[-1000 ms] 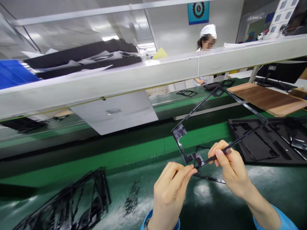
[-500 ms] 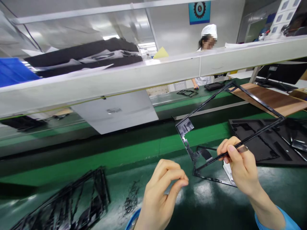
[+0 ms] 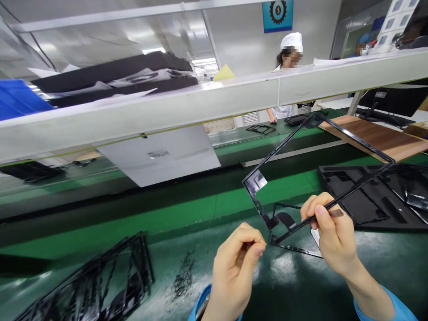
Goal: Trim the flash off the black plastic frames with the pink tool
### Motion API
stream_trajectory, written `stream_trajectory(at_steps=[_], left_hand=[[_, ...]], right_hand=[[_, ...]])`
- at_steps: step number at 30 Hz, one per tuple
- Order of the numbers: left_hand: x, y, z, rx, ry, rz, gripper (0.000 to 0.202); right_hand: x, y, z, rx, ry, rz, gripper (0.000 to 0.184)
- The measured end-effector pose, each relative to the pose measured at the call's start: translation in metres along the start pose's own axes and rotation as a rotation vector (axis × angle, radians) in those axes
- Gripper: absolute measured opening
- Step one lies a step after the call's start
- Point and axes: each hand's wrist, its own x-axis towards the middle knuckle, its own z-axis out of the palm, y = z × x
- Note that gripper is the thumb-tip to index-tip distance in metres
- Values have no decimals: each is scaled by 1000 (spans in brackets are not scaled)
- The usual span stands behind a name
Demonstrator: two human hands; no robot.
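Note:
My right hand is closed around one side of a thin black rectangular frame, which is raised and tilted above the bench. A small flat brownish metal piece juts out from between the same fingers. Close to the frame's lower left corner, my left hand has thumb and fingertips pinched together; whatever may be between them is hidden. Beneath the raised frame, another black frame lies on the green bench, partly covered by my right hand. A bit of white paper shows beside that hand.
Stacked black frames lie at lower left, with thin black scraps nearby. A black foam tray holds parts on the right. A white shelf crosses above, with a white panel below it. A co-worker stands beyond.
My left hand has moved slightly right, and its fingers have curled into a tighter pinch beside the frame's corner. The held frame has shifted a little left with my right hand.

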Motion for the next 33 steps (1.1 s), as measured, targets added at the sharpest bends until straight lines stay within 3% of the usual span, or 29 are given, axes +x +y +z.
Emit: stream_trajectory(at_steps=[3, 8, 15, 17, 21, 23, 26, 33], left_hand=[[2, 1, 2, 232, -50, 43, 16], [-3, -5, 7, 404, -129, 139, 13], [0, -9, 6, 678, 13, 134, 17], [3, -9, 5, 692, 70, 166, 17], [2, -5, 12, 487, 35, 200, 23], [-1, -6, 18, 464, 77, 178, 25], [-5, -14, 27, 571, 174, 161, 24], [-4, -35, 34, 622, 140, 107, 15]], right_hand=[[0, -3, -2, -45, 38, -51, 30], [0, -7, -4, -117, 37, -79, 29], [2, -5, -5, -94, 29, -25, 32], [3, -4, -4, -32, 18, 28, 33], [4, 0, 1, 175, -39, 187, 35], [4, 2, 5, 202, -78, 289, 37], [2, 5, 12, 54, -206, 425, 38], [-6, 4, 28, -329, -451, 506, 37]])
